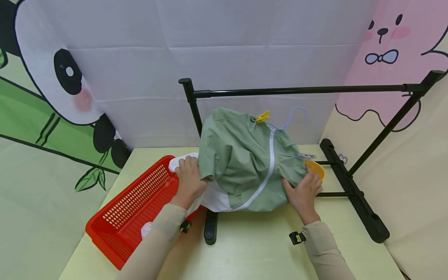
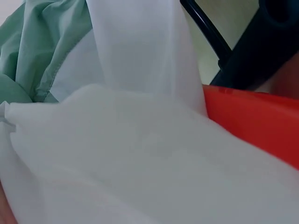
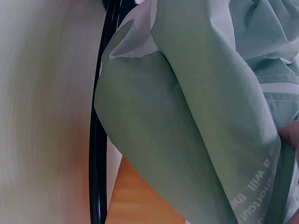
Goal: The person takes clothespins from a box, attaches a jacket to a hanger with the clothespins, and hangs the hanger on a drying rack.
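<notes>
A green jacket (image 1: 245, 159) with a white zipper (image 1: 271, 163) and white lower panels lies slanted over the base of a black rack. A light blue hanger (image 1: 290, 116) pokes out of its collar, where a yellow clothespin (image 1: 262, 116) is clipped. My left hand (image 1: 190, 181) grips white fabric of the jacket at its left side, beside the basket; in the left wrist view this white cloth (image 2: 140, 154) hides most of the hand. With the thumb in front, my right hand (image 1: 304, 190) holds the jacket's right edge; green cloth (image 3: 140, 102) fills much of the right wrist view.
A red basket (image 1: 131, 212) with a white item (image 1: 146, 229) inside stands at the left. The black rack's top bar (image 1: 297, 91) spans above the jacket, its right foot (image 1: 357, 194) on the table. Behind my right hand sits a yellow-orange container (image 1: 316, 170) beside pale clips (image 1: 305, 156).
</notes>
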A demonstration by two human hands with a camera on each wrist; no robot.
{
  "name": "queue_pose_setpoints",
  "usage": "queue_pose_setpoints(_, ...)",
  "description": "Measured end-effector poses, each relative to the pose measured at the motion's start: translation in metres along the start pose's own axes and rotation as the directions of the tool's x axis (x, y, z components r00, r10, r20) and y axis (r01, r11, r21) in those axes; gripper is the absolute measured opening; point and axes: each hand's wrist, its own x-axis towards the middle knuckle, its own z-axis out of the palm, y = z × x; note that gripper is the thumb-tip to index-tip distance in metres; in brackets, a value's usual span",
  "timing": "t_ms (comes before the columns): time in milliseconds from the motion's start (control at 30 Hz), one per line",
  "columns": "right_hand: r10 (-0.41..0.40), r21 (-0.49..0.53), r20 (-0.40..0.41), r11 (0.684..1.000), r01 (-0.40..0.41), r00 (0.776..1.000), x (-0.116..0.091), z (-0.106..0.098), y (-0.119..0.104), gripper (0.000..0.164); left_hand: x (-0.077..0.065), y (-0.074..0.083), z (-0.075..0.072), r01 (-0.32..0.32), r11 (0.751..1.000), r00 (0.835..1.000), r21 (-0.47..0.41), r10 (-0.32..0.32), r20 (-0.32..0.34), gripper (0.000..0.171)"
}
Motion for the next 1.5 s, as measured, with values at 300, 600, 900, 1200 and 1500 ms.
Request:
queue_pose_setpoints(300, 0.004, 0.007, -0.012, 1.0, -0.003, 1.0, 0.001, -0.004, 0.002, 0.086, 0.003, 0.012, 0.0, 0.001, 1.0, 1.0, 0.006, -0.001, 0.004, 0.02)
queue_pose_setpoints(600, -0.002, 0.013, -0.04, 1.0, 0.002, 0.999, 0.002, -0.007, 0.003, 0.084, 0.006, 0.022, 0.002, -0.02, 1.0, 1.0, -0.003, 0.02, -0.024, 0.023)
queue_pose_setpoints(900, -0.018, -0.003, -0.085, 1.0, 0.017, 0.996, 0.002, -0.009, 0.006, 0.083, 0.009, 0.03, 0.006, -0.016, 1.0, 1.0, -0.008, 0.015, -0.019, 0.023)
queue_pose_setpoints(1200, -0.027, -0.022, -0.139, 0.999, 0.024, 0.99, 0.003, -0.01, 0.009, 0.083, 0.012, 0.038, 0.013, -0.011, 0.999, 0.999, -0.032, 0.01, -0.043, 0.024)
queue_pose_setpoints(1500, 0.036, -0.032, -0.132, 0.999, -0.04, 0.991, 0.006, -0.013, 0.011, 0.083, 0.018, 0.046, 0.023, -0.026, 0.997, 0.997, -0.074, 0.021, -0.079, 0.026)
